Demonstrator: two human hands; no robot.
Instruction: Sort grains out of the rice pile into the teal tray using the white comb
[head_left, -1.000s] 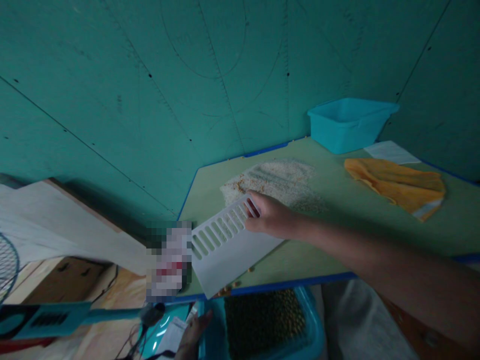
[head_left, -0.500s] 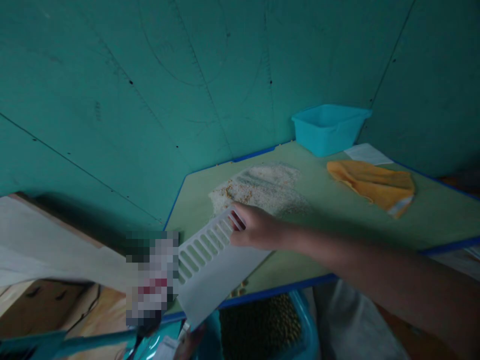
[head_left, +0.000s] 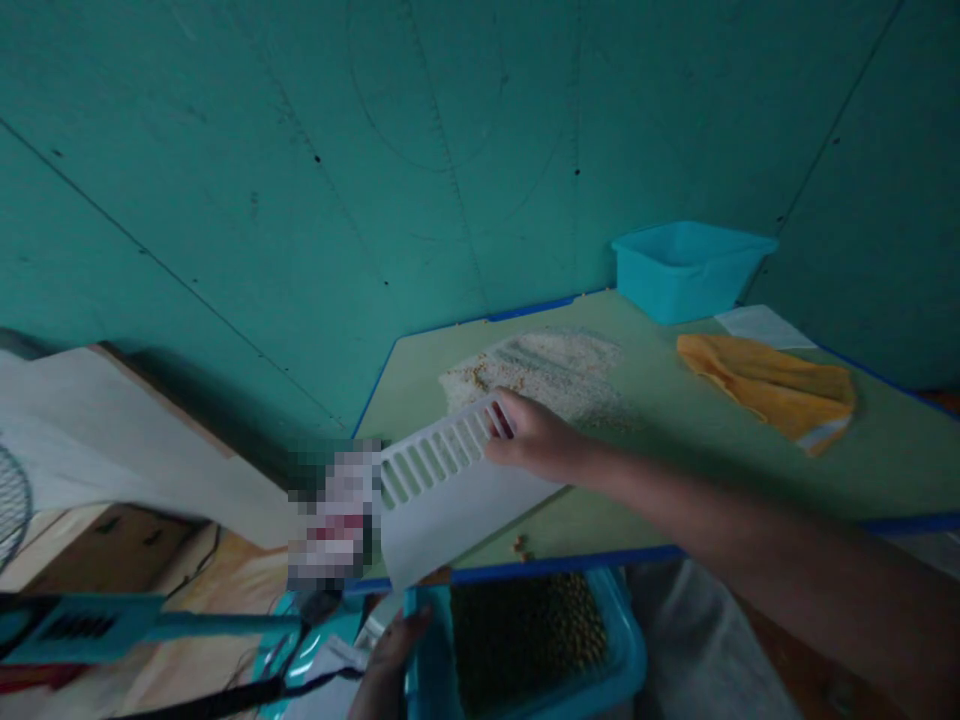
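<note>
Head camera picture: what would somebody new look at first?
Probably the white slotted piece in the middle, held by the right hand over the pale green table. Next, the orange cloth on the table's right and the bright blue tub at the back, near the wall. Below the table's near edge sits a second blue tub, with the left hand at its side.

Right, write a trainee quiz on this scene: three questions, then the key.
1. Which hand holds the slotted piece?

2. True or false: the cloth lies inside the tub at the table's near edge.

3. The left hand is nearest to:
a) the cloth
b) the tub
c) the bin at the back

Key: 1. The right hand. 2. False; it lies on the table. 3. b.
</note>
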